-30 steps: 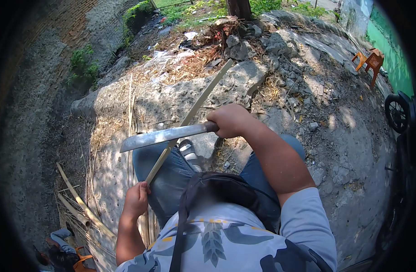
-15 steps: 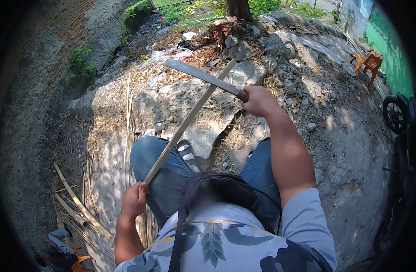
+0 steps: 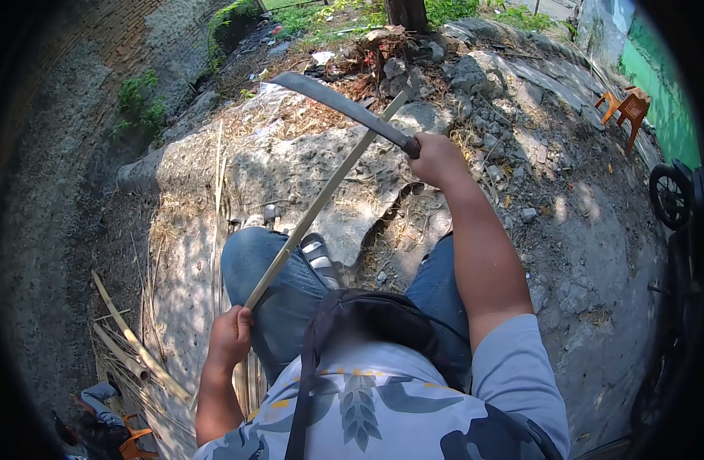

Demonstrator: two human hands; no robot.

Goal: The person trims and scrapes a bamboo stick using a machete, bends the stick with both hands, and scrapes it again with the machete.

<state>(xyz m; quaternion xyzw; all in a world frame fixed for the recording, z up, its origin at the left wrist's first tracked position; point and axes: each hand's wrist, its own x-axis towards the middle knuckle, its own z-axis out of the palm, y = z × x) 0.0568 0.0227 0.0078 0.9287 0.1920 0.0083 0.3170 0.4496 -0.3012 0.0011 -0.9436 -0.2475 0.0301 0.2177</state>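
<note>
My left hand point(image 3: 231, 334) is closed around the near end of a long pale bamboo strip point(image 3: 321, 198), which slants up and to the right, passing over my left knee. In my right hand point(image 3: 438, 159) is the dark handle of a machete point(image 3: 329, 103), gripped with the fingers wrapped round it. Its long, slightly curved blade points to the upper left and crosses the strip near the strip's far end. Whether the edge touches the strip I cannot tell for certain.
Split bamboo pieces point(image 3: 141, 337) lie on the ground at the left. A person point(image 3: 99, 422) is at the lower left beside an orange chair. Rubble point(image 3: 475, 80) and a tree trunk point(image 3: 406, 14) stand ahead. Orange plastic chairs point(image 3: 633, 107) and a motorcycle wheel point(image 3: 669, 195) are at the right.
The machete's blade tip has risen slightly and its flat has turned more into view. My right hand has shifted a little nearer to me, while my left hand keeps its hold on the strip.
</note>
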